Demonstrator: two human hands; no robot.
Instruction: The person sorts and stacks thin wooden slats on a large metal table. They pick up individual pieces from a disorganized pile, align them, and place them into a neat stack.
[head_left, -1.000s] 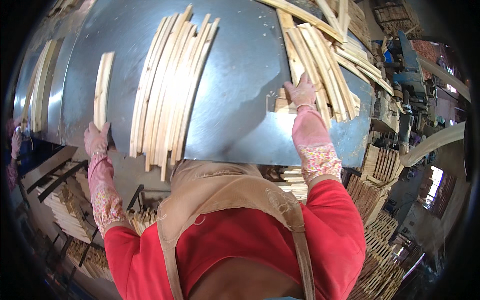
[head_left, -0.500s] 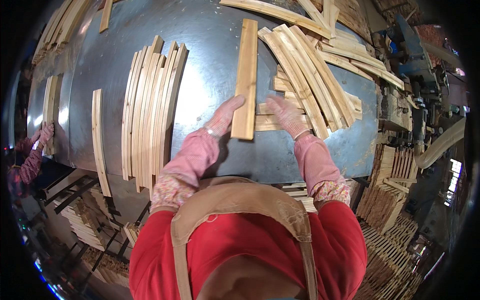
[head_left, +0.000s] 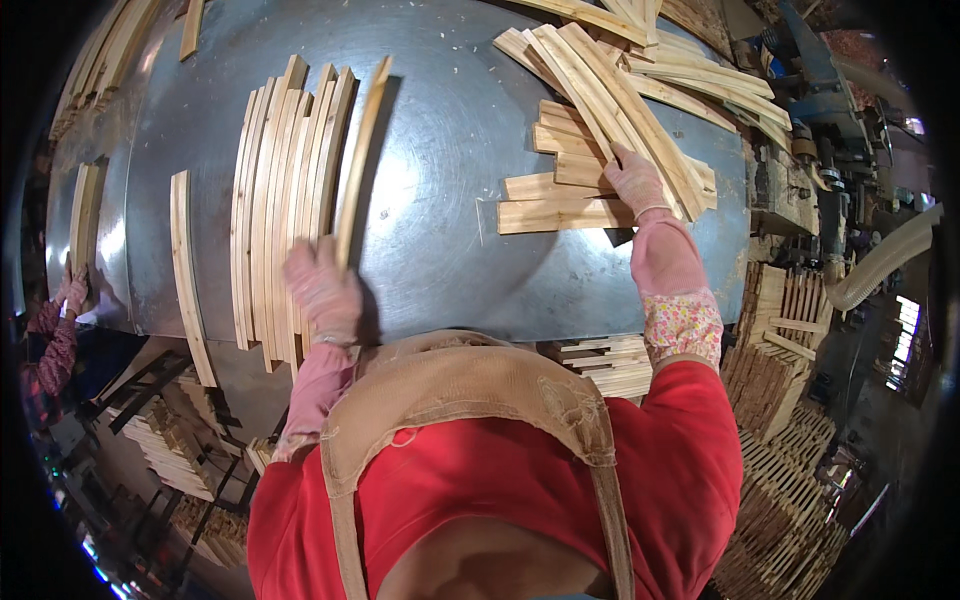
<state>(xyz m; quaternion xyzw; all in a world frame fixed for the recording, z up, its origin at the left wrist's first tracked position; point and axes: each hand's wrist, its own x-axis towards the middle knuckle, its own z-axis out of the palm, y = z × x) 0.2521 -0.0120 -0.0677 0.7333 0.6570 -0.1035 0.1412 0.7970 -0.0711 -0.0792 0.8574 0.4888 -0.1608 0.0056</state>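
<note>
My left hand [head_left: 325, 292], gloved and a little blurred by motion, grips the near end of a wooden strip [head_left: 362, 150]. That strip stands on its narrow edge, just right of a row of upright strips [head_left: 268, 200]. My fingers overlap the near part of the row. Over at the right, my right hand [head_left: 637, 184], also gloved, closes on the edge of a plank [head_left: 590, 105] in a fanned pile of light boards. Shorter boards [head_left: 560, 215] lie partly beneath that pile. The fingertips of my right hand are partly hidden.
A single strip [head_left: 186, 260] lies left of the row on the metal table [head_left: 450, 180]. More boards [head_left: 700, 80] are heaped at the far right. At the far left, another person's hands [head_left: 72, 290] hold a board [head_left: 84, 215]. Wood stacks [head_left: 770, 360] stand below the table.
My left hand has carried the strip leftward to the row and turned it from flat onto its edge. My right hand has moved right onto the fanned pile.
</note>
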